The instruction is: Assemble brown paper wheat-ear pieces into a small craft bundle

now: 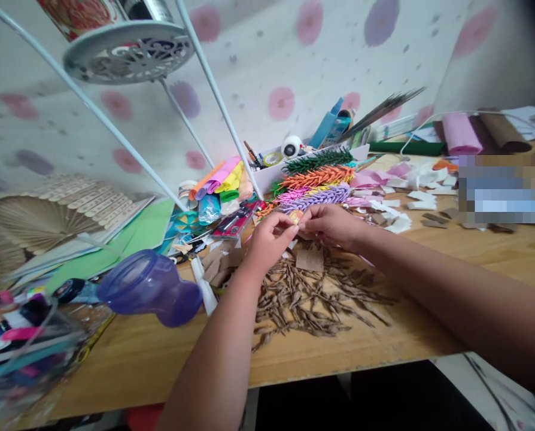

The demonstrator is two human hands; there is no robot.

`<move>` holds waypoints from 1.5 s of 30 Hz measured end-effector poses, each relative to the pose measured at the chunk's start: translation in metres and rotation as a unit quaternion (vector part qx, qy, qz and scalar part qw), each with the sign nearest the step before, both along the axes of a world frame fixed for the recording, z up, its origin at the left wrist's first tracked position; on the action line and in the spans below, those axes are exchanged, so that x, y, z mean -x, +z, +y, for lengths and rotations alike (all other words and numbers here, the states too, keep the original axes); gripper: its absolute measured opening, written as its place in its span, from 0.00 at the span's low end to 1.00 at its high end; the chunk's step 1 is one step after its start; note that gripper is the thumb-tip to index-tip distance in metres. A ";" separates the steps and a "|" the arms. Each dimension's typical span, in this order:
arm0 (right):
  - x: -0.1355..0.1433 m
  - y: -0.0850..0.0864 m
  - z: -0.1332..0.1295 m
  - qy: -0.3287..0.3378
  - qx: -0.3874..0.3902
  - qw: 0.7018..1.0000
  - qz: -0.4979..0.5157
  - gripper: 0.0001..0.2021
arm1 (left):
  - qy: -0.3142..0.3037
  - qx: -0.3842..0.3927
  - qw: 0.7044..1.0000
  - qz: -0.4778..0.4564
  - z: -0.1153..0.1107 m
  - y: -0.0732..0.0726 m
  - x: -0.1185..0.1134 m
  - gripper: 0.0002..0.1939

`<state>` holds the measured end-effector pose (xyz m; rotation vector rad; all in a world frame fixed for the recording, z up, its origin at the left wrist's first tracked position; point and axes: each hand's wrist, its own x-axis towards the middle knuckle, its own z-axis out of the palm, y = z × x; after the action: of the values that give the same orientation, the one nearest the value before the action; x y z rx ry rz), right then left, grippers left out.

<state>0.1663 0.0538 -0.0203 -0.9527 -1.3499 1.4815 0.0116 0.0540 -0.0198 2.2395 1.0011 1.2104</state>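
While pinching small yellowish item (297,216) with narrowed fingers of left hand (270,237) and right hand (331,224), hovering near brown twisted pieces (295,297), just beside purple fringed strand (328,196).

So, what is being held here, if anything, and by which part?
The left hand and right hand appear to pinch a small yellowish piece between them; its shape, material and exact gripped part are too small to tell.

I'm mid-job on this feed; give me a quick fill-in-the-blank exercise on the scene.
The left hand and right hand hold a small yellowish piece near twisted pieces coloured ____.
The translucent container nearest the twisted pieces is ____.
The opened fan lies toward the person's ____.
Missing words: brown; purple; left.
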 end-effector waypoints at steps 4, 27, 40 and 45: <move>0.002 -0.002 0.000 -0.009 -0.069 0.997 -0.029 0.04 | -0.016 0.033 0.999 0.029 0.003 -0.003 0.003 0.07; -0.005 -0.013 0.008 0.004 -0.065 0.974 -0.215 0.07 | 0.039 -0.085 0.983 0.159 0.001 -0.005 0.000 0.03; -0.001 -0.002 -0.001 -0.021 -0.081 0.964 -0.252 0.08 | 0.046 -0.143 0.969 0.196 -0.004 0.003 0.001 0.05; 0.000 0.001 -0.003 -0.053 -0.269 0.867 -0.416 0.09 | 0.051 -0.152 0.971 0.179 -0.003 0.003 0.001 0.04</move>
<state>0.1666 0.0509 -0.0189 -1.3072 -2.1234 0.5022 0.0104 0.0513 -0.0169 2.7489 1.1362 1.0822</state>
